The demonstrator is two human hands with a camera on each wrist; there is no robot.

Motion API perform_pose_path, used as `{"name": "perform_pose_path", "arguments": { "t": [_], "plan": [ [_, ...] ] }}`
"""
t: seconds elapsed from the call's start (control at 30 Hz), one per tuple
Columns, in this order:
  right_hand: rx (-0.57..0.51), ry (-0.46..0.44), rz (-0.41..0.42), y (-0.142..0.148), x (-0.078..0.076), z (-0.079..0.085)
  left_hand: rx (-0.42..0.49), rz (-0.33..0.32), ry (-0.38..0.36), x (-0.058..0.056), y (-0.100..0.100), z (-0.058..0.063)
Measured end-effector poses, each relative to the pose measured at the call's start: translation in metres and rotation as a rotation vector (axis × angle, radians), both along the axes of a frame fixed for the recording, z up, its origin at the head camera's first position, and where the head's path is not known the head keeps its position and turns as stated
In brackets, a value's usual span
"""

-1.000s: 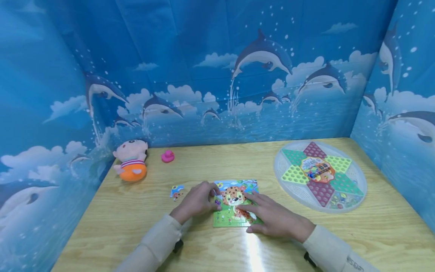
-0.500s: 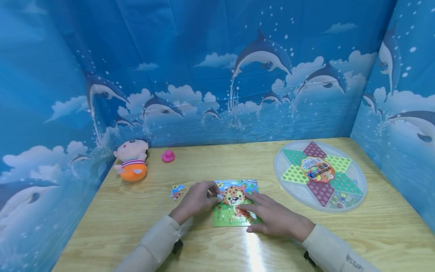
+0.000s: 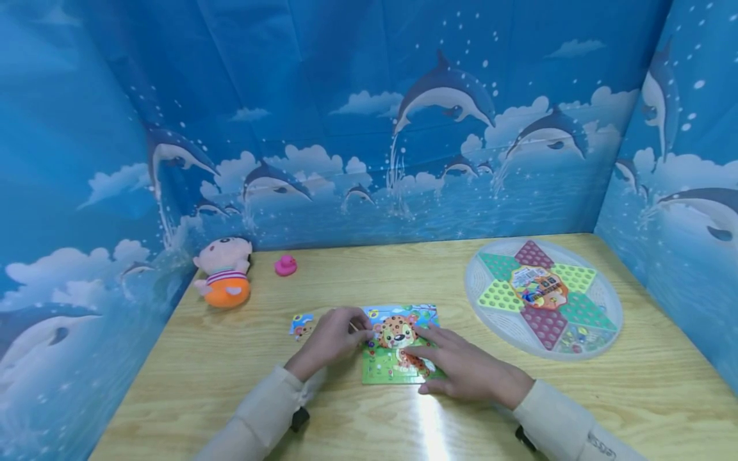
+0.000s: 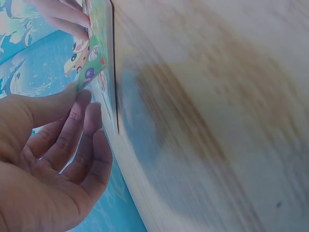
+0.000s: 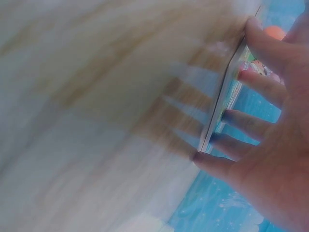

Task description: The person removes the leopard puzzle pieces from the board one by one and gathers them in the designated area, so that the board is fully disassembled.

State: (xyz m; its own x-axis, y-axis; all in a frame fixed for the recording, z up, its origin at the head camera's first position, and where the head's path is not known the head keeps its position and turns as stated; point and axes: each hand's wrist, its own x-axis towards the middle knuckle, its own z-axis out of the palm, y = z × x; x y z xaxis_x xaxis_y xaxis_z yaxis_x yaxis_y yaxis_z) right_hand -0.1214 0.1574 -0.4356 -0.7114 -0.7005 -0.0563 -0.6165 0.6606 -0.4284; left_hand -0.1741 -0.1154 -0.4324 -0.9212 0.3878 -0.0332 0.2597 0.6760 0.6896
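Note:
A jigsaw puzzle [image 3: 380, 371] with a spotted leopard cub on green grass lies flat on the table. My left hand [image 3: 331, 339] is at its left edge. In the left wrist view, thumb and index finger pinch a puzzle piece [image 4: 91, 70] with green and a purple flower on it, tilted up from the board. The other left fingers are loosely bent. My right hand [image 3: 469, 368] rests with spread, nearly straight fingers on the puzzle's right side and covers part of it. In the right wrist view, its fingertips [image 5: 244, 75] touch the puzzle's edge.
Left of the left hand lie loose puzzle pieces [image 3: 302, 325], partly hidden by it. A plush toy [image 3: 226, 272] and a pink rubber duck [image 3: 285, 265] are at the back left. A round Chinese checkers board [image 3: 542, 298] lies at the right. Dolphin-print sheets [image 3: 369, 128] surround the wooden table [image 3: 369, 426].
The fingers of my left hand have shifted slightly at the puzzle's left edge, and the piece there has tilted. My right hand has stayed in place.

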Motion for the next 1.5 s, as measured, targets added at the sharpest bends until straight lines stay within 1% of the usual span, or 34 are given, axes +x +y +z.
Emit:
{"name": "perform_pose_path", "arguments": {
  "t": [0.17, 0.33, 0.43, 0.57, 0.67, 0.8, 1.03, 1.23, 1.5],
  "plan": [
    [0.004, -0.003, -0.004, -0.001, 0.000, -0.001, 0.015, -0.003, -0.013, 0.001, -0.002, 0.001],
    [0.021, 0.017, 0.000, -0.001, -0.001, 0.001, 0.029, -0.007, -0.012, 0.001, -0.002, 0.001],
    [0.027, 0.045, 0.012, -0.003, 0.000, 0.004, 0.027, -0.010, -0.011, 0.001, -0.002, 0.001],
    [0.026, 0.094, 0.054, -0.009, 0.003, 0.007, 0.017, -0.006, -0.009, 0.000, -0.001, 0.000],
    [0.047, 0.098, 0.075, -0.016, 0.006, 0.008, 0.012, -0.003, -0.011, 0.000, -0.001, -0.001],
    [0.085, 0.092, 0.068, -0.023, 0.010, 0.008, 0.010, -0.002, -0.020, 0.000, 0.001, -0.001],
    [0.081, 0.159, 0.077, -0.025, 0.013, 0.004, 0.012, -0.005, -0.010, 0.001, 0.000, 0.000],
    [0.074, 0.153, 0.077, -0.026, 0.012, 0.001, 0.018, -0.008, -0.006, 0.002, -0.002, -0.001],
    [0.071, 0.156, 0.080, -0.026, 0.012, 0.001, 0.017, 0.005, -0.022, 0.002, -0.003, -0.001]
  ]
}}
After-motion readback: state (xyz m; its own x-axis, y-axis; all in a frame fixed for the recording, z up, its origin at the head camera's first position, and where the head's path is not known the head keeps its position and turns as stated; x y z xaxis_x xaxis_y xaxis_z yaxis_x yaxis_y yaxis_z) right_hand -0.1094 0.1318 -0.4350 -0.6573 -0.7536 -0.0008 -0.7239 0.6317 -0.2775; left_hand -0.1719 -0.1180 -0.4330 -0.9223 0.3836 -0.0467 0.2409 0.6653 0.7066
